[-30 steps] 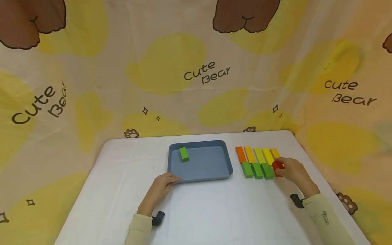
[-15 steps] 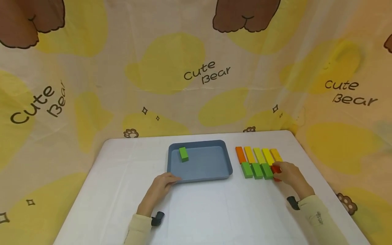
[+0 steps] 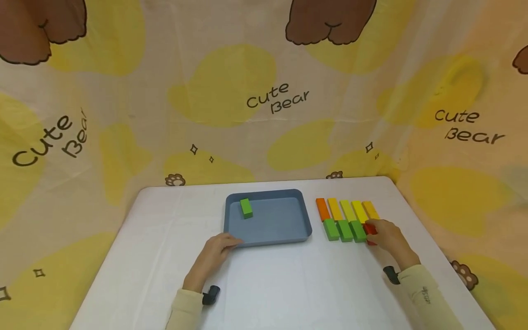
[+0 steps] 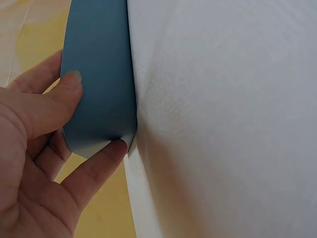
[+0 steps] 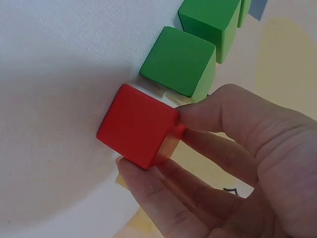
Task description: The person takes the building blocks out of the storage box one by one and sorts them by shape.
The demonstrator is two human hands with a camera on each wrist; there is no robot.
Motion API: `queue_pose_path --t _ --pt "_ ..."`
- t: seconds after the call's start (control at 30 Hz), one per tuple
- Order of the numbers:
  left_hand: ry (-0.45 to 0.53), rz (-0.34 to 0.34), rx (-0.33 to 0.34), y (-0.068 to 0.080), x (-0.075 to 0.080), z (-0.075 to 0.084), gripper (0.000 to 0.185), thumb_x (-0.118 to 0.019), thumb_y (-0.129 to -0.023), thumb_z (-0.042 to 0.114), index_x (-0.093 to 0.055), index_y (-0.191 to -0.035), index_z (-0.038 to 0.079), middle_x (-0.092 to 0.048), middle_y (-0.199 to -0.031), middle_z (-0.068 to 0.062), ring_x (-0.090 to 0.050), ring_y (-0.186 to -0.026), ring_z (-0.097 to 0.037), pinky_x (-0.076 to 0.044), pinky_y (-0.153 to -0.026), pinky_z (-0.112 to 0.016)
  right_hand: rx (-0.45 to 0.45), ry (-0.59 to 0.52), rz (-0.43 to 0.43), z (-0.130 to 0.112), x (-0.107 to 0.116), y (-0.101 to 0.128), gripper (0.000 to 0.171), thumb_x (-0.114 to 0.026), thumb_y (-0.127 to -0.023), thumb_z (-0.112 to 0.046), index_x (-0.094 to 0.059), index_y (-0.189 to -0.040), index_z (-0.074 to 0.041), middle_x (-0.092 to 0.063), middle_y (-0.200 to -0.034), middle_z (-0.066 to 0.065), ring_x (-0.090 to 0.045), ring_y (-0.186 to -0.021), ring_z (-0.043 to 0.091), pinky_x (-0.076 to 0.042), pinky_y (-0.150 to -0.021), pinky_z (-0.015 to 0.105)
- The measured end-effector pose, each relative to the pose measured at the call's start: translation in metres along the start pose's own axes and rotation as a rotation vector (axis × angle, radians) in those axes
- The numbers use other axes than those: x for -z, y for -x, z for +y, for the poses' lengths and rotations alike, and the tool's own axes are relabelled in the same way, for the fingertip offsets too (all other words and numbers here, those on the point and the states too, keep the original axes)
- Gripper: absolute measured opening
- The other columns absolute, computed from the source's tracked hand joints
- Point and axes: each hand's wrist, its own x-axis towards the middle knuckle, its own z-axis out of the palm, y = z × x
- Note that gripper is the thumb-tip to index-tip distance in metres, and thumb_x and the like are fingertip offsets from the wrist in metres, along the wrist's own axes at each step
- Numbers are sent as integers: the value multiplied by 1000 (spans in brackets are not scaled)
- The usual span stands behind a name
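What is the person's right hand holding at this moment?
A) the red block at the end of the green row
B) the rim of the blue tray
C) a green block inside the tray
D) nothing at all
A: the right hand pinches the red block between thumb and fingers, right beside the green blocks, while the left hand holds the blue tray.

In the head view the right hand [image 3: 387,238] covers most of the red block [image 3: 370,228], so whether it rests on the table [image 3: 288,284] cannot be told. The left wrist view shows only one corner of the blue tray [image 4: 99,74]; its inside is cut off. Both sleeves run off the bottom edge.
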Motion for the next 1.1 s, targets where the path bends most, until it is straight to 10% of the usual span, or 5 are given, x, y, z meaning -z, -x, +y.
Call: queue_pose_path --t 0.73,1.1 --pt "17 -20 13 4 1 1 21 -68 -90 7 -78 -102 21 -71 -95 7 -67 -93 -13 -57 -85 -30 6 -1 -24 4 13 0 51 -67 -93 -21 -53 -133 6 -55 -127 35 -54 -110 48 -51 -90 60" --pt "21 -21 6 3 4 1 23 -67 -90 5 -78 -103 20 -72 -94 6 -67 -92 -12 -58 -85 -31 154 36 66 -44 22 -21 44 -63 -95 -25 -59 -129 4 -61 -125 30 -63 -105 43 -55 -85 56"
